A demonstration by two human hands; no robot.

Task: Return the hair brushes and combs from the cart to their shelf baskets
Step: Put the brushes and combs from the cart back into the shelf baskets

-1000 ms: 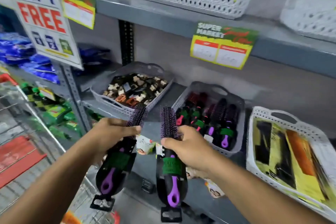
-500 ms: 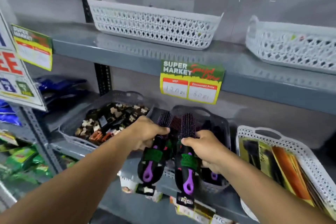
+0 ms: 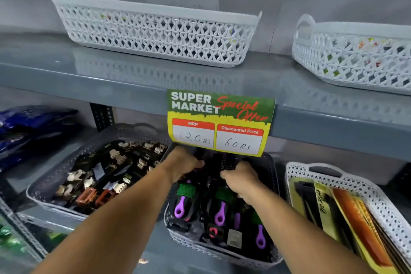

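My left hand (image 3: pixel 183 165) grips a round hair brush (image 3: pixel 183 199) with a purple handle and green label. My right hand (image 3: pixel 242 179) grips a second, matching brush (image 3: pixel 220 206). Both brushes lie inside the grey basket (image 3: pixel 222 251) on the lower shelf, on top of several similar packaged brushes. Their bristle heads point to the back and are partly hidden behind a price sign. To the right, a white basket (image 3: pixel 378 198) holds packaged combs (image 3: pixel 347 213) in yellow cards. The cart is out of view.
A yellow-green price sign (image 3: pixel 220 122) hangs from the upper shelf edge just above my hands. A grey basket of hair clips (image 3: pixel 93 176) sits to the left. Two white baskets (image 3: pixel 155 31) (image 3: pixel 355 55) stand on the upper shelf. Blue packets (image 3: pixel 26 127) lie far left.
Both hands moved forward and down, carrying the two brushes from in front of the shelf into the grey brush basket. The view moved closer to the shelf.
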